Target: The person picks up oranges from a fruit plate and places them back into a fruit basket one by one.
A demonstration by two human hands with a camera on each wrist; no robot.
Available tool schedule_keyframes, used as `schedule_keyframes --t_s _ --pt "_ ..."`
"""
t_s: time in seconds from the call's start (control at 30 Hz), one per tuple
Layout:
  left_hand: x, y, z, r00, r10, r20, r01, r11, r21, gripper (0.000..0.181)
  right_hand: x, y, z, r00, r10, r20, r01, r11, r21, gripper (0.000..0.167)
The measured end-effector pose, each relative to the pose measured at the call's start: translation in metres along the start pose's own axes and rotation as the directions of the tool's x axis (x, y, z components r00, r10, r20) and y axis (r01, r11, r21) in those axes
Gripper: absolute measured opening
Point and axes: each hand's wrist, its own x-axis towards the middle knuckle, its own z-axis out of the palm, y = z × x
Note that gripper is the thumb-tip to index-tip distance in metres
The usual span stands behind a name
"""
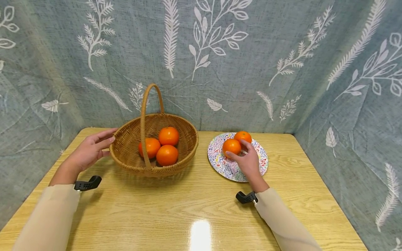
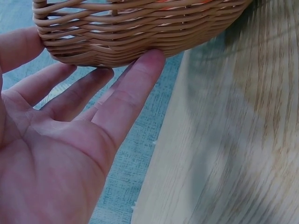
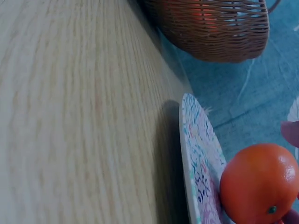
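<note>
Wooden table (image 1: 157,216): wicker basket (image 1: 125,153) set on it, multicolour-patterned plate (image 1: 220,165) placed at right. Basket's left side touched by left hand (image 1: 89,151), fingers spread. Front orange (image 1: 231,146) on plate loosely surrounded by right hand (image 1: 249,162), thumb held apart; three oranges (image 1: 169,136) contained in basket.

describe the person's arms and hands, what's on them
The left sleeve and right sleeve are plain beige. A bent black fitting sits at the left cuff, a similar one at the right. The left hand and right hand are ungloved, no rings visible.
</note>
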Motion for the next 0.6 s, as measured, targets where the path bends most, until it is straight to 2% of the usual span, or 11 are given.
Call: schedule_keyframes --t_s 0.23,0.6 --pt "-0.001 0.0002 -0.001 1.0 -0.003 -0.004 0.003 1.0 0.002 0.064 0.0031 -0.0034 0.007 1.0 -0.02 0.008 0.02 0.999 -0.042 0.079" --pt "-0.0019 0.001 0.0001 1.0 0.001 -0.005 -0.001 0.999 0.034 0.064 0.0055 -0.0034 0.0105 1.0 0.001 0.03 0.002 0.994 -0.112 0.077"
